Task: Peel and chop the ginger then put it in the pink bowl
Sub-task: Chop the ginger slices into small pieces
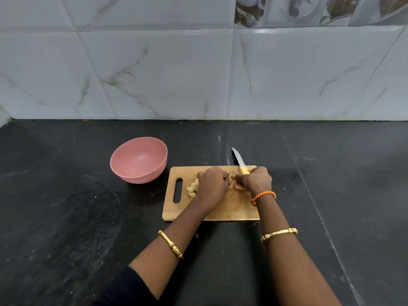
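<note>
A wooden cutting board [223,208] lies on the black counter. Several pale chopped ginger bits [192,188] sit on its left part, beside the handle slot. My left hand [213,184] and my right hand [256,181] meet over the board's far side, both pinching a small ginger piece [231,181] between them. My right hand also grips a knife [239,161] by its yellow handle, blade pointing away past the board's far edge. The pink bowl [139,160] stands to the left of the board, with nothing visible inside.
The black stone counter [66,206] stretches to both sides and ends at a grey marble-tiled wall [176,74] behind. Bangles circle both of my wrists.
</note>
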